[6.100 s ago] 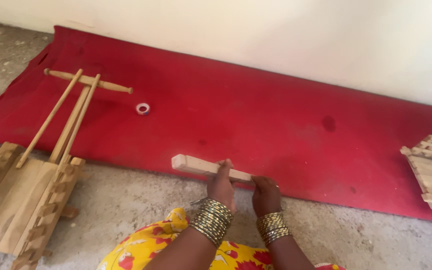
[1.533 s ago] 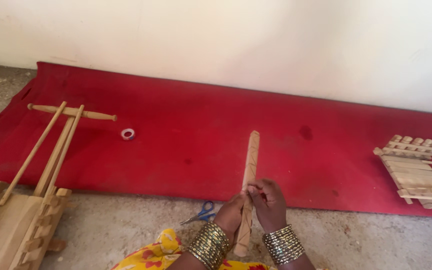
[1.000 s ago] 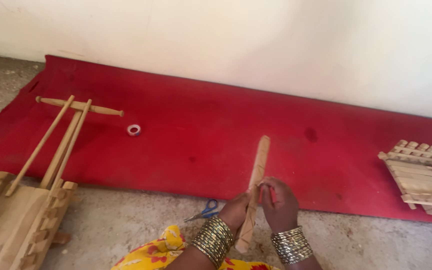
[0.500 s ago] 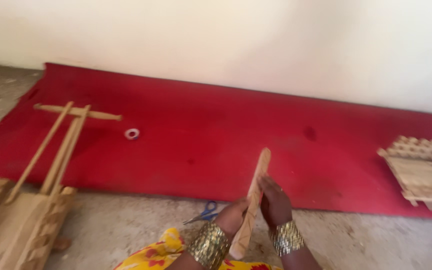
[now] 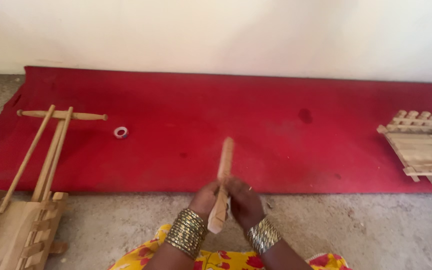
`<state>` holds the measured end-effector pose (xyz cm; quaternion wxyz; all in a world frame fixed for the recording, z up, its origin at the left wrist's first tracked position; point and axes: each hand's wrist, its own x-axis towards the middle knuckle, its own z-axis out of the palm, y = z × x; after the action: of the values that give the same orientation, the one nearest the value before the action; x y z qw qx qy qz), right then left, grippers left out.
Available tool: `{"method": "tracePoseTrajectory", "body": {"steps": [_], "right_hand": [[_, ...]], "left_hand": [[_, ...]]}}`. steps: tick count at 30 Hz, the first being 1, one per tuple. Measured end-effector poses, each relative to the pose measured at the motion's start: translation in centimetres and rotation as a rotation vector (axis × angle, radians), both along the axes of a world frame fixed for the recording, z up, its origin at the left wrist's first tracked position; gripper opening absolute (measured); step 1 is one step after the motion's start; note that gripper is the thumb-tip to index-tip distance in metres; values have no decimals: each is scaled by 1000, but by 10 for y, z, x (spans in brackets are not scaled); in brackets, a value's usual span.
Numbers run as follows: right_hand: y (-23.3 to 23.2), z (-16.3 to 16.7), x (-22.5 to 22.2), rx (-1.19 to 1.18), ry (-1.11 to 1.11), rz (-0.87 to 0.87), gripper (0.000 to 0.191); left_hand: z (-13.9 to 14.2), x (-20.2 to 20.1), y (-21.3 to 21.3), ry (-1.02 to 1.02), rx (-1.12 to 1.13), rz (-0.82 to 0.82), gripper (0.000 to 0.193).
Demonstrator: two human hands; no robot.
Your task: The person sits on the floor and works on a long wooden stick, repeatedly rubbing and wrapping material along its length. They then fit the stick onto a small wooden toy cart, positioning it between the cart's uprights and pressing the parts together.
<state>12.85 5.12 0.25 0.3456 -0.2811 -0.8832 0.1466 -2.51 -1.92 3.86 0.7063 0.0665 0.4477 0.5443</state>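
While both hands meet at the lower centre of the frame, they grip one wooden stick (image 5: 223,180) between them. The left hand (image 5: 205,198) has its fingers closed on the stick's left side; the right hand (image 5: 243,201) has its fingers closed on the right side, roughly level with the left. Both wrists carry stacked metal bangles (image 5: 186,233).

The stick is held above the concrete floor (image 5: 126,230), at the near edge of the red mat (image 5: 216,115). Its long axis runs nearly up and down in the frame, tilted slightly to the right at the top. The rounded upper end points away from the person toward the wall (image 5: 226,35); the lower end, which looks notched, points back toward the yellow flowered cloth (image 5: 216,261) at the bottom edge.

At lower left a wooden frame (image 5: 11,230) lies on the floor, with long rods (image 5: 41,150) reaching up onto the mat and a cross rod (image 5: 61,115) over their upper ends. A small roll of tape (image 5: 121,132) lies on the mat just right of that cross rod. At the right edge a second slatted wooden frame (image 5: 418,147) rests on the mat. All of these lie well apart from the hands; nothing stands between them and the stick.
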Motion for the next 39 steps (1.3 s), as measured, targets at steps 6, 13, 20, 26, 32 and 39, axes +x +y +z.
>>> {"method": "tracePoseTrajectory", "body": {"steps": [6, 13, 20, 26, 32, 39], "right_hand": [[18, -11, 15, 35, 65, -305, 31], [-5, 3, -3, 1, 209, -88, 34], [-4, 14, -2, -132, 87, -208, 38], [0, 28, 2, -48, 86, -228, 36], [2, 37, 5, -6, 111, -32, 52], [4, 38, 6, 65, -20, -8, 45]], "left_hand": [[17, 13, -11, -143, -161, -390, 46], [31, -17, -6, -400, -10, -57, 39], [27, -4, -3, -345, -88, 136, 40], [40, 8, 2, -292, -84, 88, 33], [52, 1, -5, -87, 199, -126, 18], [63, 8, -6, 238, 188, -150, 60]]}}
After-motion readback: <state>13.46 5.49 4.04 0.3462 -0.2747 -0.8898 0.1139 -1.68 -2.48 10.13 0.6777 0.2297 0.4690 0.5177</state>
